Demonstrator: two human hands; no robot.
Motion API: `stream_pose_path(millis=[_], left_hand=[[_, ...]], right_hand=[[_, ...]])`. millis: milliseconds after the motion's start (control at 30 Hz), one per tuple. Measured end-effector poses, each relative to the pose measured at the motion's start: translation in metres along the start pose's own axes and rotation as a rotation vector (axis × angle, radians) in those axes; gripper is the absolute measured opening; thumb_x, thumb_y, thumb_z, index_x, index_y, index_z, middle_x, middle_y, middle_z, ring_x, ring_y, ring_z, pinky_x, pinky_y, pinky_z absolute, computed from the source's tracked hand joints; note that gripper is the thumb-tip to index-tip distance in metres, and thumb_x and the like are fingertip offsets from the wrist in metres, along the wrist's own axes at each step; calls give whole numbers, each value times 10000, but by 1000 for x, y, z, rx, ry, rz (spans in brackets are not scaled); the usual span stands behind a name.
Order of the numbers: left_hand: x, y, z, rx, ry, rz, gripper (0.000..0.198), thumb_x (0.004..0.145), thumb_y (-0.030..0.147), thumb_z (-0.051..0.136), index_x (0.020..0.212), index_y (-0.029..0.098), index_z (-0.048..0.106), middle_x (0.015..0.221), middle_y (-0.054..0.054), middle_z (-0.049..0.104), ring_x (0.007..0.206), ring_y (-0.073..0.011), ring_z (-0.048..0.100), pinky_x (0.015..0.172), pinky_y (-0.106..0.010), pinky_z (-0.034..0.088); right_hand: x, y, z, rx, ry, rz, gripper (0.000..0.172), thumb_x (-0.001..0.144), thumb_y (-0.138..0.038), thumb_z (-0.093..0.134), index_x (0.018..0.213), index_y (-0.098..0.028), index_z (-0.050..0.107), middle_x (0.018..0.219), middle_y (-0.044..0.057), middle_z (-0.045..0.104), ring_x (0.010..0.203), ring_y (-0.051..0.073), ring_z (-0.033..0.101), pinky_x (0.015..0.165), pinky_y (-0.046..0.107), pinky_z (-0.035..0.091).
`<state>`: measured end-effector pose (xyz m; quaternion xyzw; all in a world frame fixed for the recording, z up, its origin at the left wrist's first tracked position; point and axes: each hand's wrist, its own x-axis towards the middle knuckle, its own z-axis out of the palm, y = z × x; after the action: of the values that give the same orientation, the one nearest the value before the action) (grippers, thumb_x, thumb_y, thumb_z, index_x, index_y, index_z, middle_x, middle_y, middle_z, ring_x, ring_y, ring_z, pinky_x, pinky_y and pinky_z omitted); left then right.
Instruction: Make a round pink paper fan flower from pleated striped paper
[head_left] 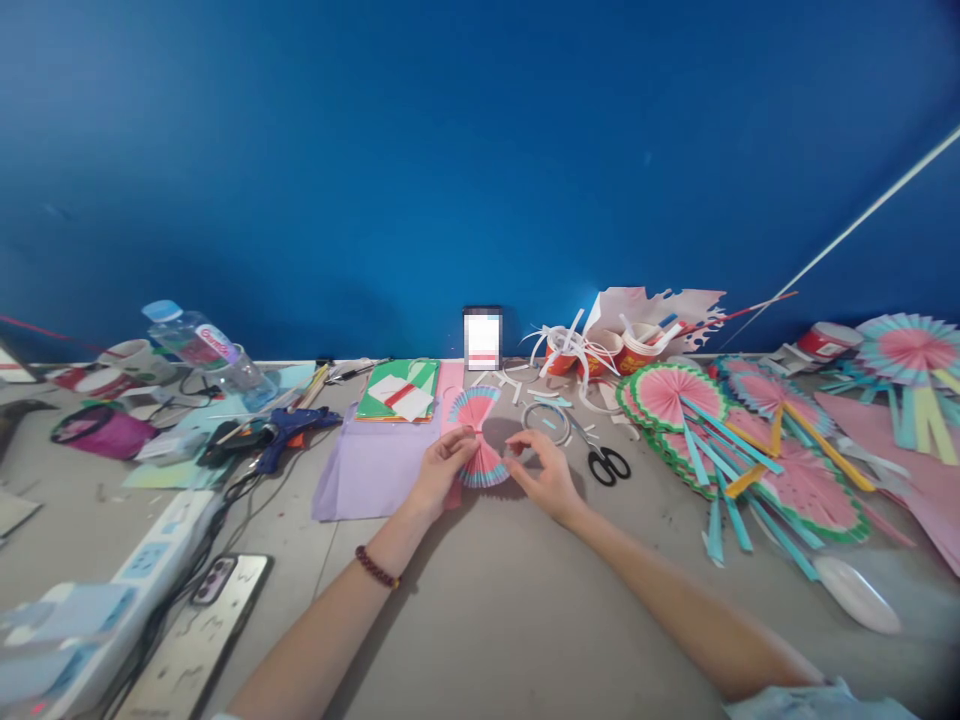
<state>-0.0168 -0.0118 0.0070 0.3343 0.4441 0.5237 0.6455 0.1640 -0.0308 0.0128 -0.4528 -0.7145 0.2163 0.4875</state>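
Note:
A pleated pink paper fan with a blue-green edge lies on the grey table, pinched at its middle into a bow shape. My left hand grips the fan at its centre from the left, fingers closed on the folds. Just right of the fan, my right hand has its fingertips pinched together on something small that I cannot make out. A lilac paper sheet lies under and left of my left hand.
Black scissors lie right of my right hand. Several finished watermelon-style fans cover the right side. A blue glue gun, plastic bottle, power strip and phone sit at left. Paper cups stand by the blue wall.

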Motion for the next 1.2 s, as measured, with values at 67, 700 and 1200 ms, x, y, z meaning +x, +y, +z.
stream_pose_path(millis=[67,700,1200], left_hand=[[2,-3,0,-37,30,39,406,565,335,836,894,165,671,710,6,689,679,-125,644,671,-230,487],[-5,2,5,143,141,71,394,642,482,742,800,124,696,733,-51,670,654,-142,601,597,-244,467],[-7,12,2,190,-69,-74,283,604,387,764,529,135,659,533,-35,611,563,-150,566,586,-264,419]], right_hand=[[1,-1,1,115,-60,64,179,806,-305,614,958,-211,607,844,42,659,770,173,603,744,313,484],[8,24,5,340,-262,398,246,783,-379,612,870,-180,727,816,37,741,708,171,651,664,281,506],[9,22,-6,-226,-59,-204,198,929,-226,457,898,-201,650,866,74,664,859,209,576,805,363,457]])
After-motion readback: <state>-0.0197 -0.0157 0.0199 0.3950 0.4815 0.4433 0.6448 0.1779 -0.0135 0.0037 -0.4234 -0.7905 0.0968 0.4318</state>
